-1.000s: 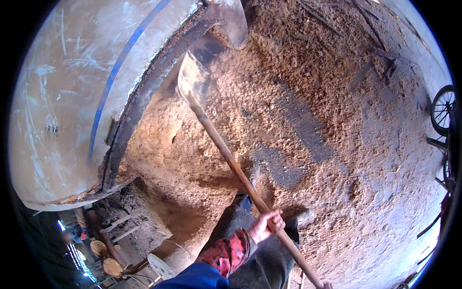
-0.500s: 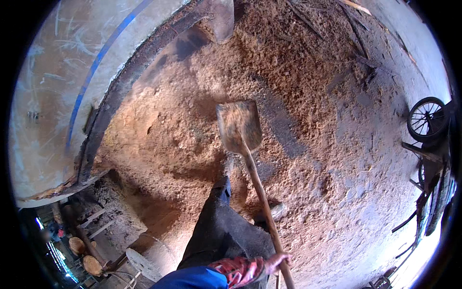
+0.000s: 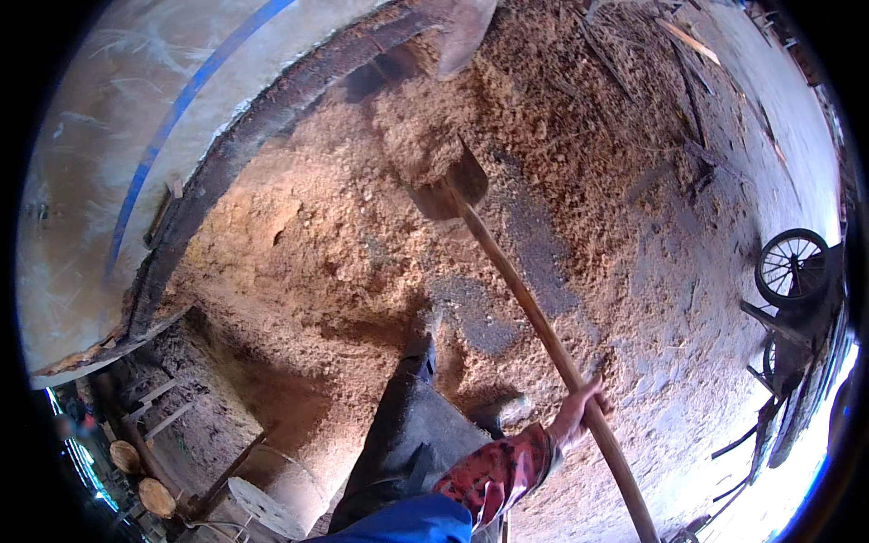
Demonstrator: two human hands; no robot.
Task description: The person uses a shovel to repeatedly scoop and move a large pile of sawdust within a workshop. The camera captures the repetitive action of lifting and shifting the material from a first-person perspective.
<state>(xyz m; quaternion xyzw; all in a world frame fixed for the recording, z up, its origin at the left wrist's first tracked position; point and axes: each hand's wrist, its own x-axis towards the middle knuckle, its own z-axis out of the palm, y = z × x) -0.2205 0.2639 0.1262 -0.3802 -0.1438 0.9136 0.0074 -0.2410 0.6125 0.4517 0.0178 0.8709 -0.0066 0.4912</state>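
Note:
My left hand (image 3: 577, 414), at the end of a blue sleeve with a red patterned cuff, is wrapped round the wooden handle of a shovel (image 3: 534, 312). The handle slants from the lower right up to a broad metal blade (image 3: 471, 179). That blade is tilted in among loose brown, sawdust-like material (image 3: 412, 136), which covers part of it. My right hand is out of view, and so is the top end of the handle. Below the blade, my dark-trousered leg (image 3: 407, 443) stands amid the loose material.
A curved pale wall with a blue stripe (image 3: 163, 149) rises at the left. Sticks and debris (image 3: 683, 86) lie at the far right. A spoked wheel on a cart (image 3: 792, 267) stands at the right edge. Cut logs (image 3: 157, 498) and a pale round disc (image 3: 262, 507) sit lower left.
The blade has moved slightly up and tilted, with brown material now heaped against it. My left hand and the handle have swung up and to the right.

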